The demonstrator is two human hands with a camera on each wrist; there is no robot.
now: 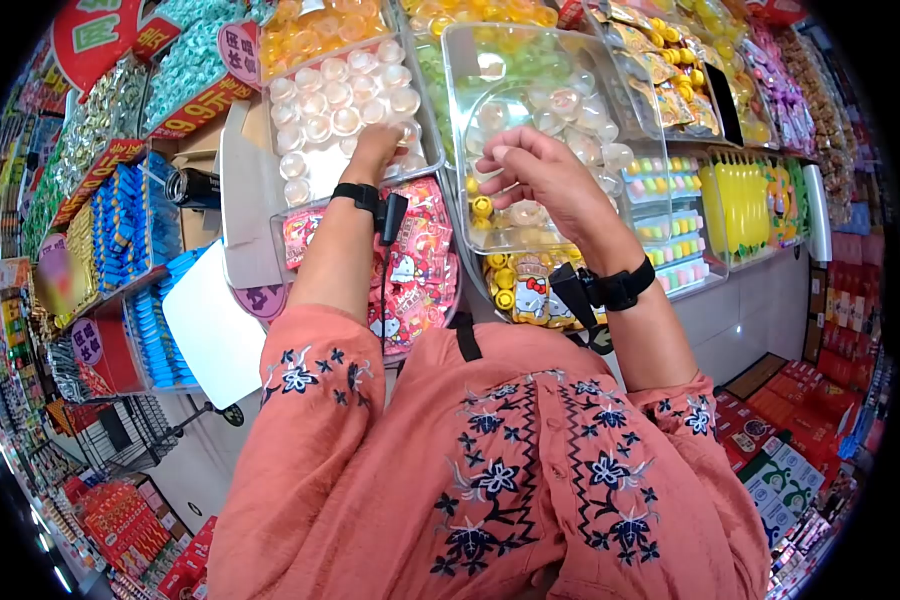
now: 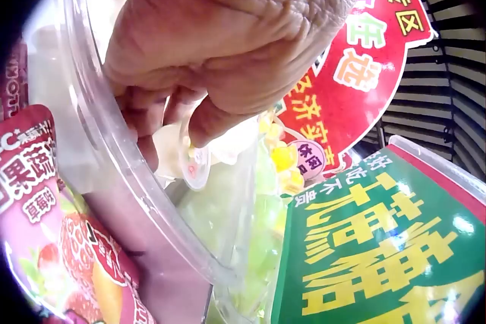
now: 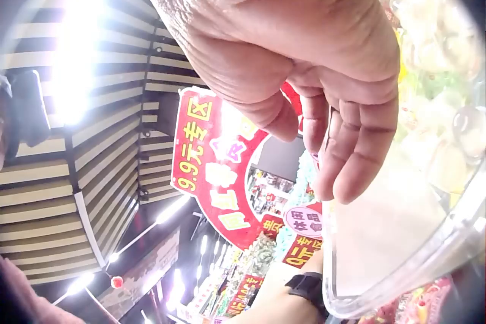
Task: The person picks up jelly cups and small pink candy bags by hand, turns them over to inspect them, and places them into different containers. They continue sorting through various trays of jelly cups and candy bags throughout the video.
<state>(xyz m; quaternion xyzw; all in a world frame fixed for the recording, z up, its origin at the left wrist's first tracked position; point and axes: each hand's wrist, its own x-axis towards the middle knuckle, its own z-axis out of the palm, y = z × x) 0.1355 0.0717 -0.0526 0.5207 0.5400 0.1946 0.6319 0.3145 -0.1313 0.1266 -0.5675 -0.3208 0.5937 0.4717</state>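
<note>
The left hand's [image 1: 378, 152] thumb and fingers are drawn together, and in the left wrist view they appear to pinch a small translucent cup [image 2: 196, 166]; the farther fingertips are partly hidden. That hand is at the near right corner of the pale-cup tray [image 1: 322, 165], with the cup close to its rim. The right hand [image 1: 548, 182], to the right of the pale-cup tray, has loosely bent fingers with the thumb apart, and nothing shows in its grasp. It hovers over a clear bin [image 1: 454, 110], also to the right of the pale-cup tray.

Inside the pale-cup tray, cups [image 1: 338, 95] stand in rough rows with bare floor at the near side. Pink packets [image 1: 420, 255] lie just nearer the person than that tray.

The step in hand looks like handling single cups at the pale-cup tray; whether this one is being taken up or put down cannot be told. Either would call for a light, steady pinch: a lift clear of the tray's rim, or a gentle release onto its bare floor. The right hand seems free to help.
</note>
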